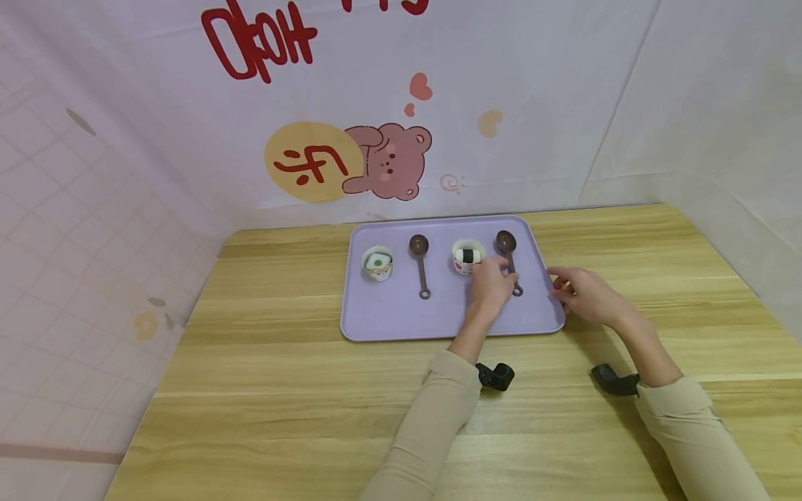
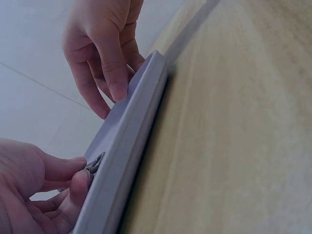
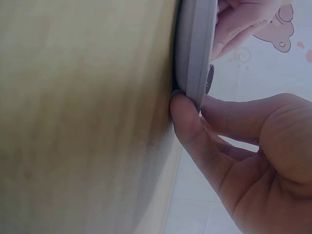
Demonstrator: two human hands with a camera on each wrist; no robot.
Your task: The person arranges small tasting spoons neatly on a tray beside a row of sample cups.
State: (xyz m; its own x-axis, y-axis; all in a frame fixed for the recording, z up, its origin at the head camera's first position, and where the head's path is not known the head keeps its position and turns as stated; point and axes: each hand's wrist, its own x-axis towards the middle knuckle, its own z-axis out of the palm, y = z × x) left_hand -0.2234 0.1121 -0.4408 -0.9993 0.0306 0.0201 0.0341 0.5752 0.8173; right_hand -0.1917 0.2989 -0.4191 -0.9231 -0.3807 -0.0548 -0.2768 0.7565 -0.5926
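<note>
A lilac tray (image 1: 401, 321) lies on the wooden table. On its right side is a brown round-bowled spoon (image 1: 506, 241). My left hand (image 1: 492, 285) reaches over the tray, and the left wrist view shows its thumb and finger pinching the ringed end of the spoon handle (image 2: 97, 162). At the tray's right edge, my right hand (image 1: 585, 296) grips the rim, with a fingertip (image 3: 185, 109) at the outer underside and the other digit over the top. Just left of the spoon stands a small patterned cup (image 1: 462, 267) with a white, black-banded piece (image 1: 468, 256) inside.
Farther left on the tray are a second brown spoon (image 1: 419, 245) and another small cup (image 1: 379, 273) with a white piece bearing a green dot. A printed cloth wall (image 1: 532, 153) rises behind the table (image 1: 263, 362).
</note>
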